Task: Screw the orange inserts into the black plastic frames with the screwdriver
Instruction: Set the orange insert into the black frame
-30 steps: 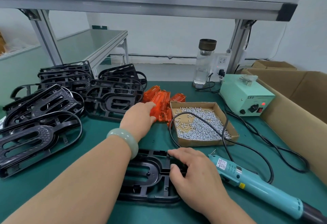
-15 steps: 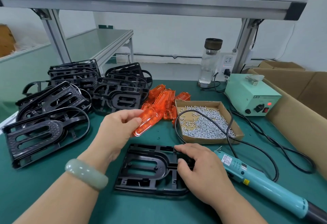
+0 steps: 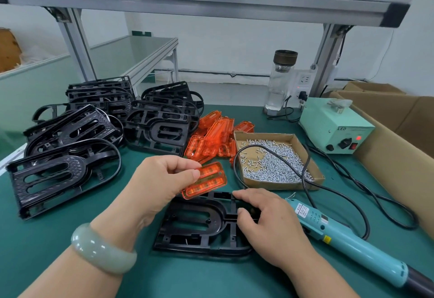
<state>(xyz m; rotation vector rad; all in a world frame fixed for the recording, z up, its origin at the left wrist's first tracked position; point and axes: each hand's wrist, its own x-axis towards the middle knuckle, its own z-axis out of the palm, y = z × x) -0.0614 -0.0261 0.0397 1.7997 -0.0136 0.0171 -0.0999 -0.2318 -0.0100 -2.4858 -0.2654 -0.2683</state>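
Orange insert (image 3: 206, 180): one, tilted, pinched at its left end between thumb and fingers of the left grip (image 3: 162, 185), just above the far edge of the black frame (image 3: 195, 224). Frame: one, flat on the counter (image 3: 70, 239), bare green surface to its left and front. Right grip (image 3: 270, 222) curls over its right end. Screwdriver (image 3: 347, 239): one, lying just right. Behind: insert pile (image 3: 216, 137), frame stacks (image 3: 155, 130), uncountable; one screw tray (image 3: 281, 186).

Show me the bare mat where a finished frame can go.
Bare green mat lies front-left, between the stacked black frames and the left forearm. Another strip sits between both forearms, below the frame being worked. Crowded: orange inserts, screw box, screwdriver right.
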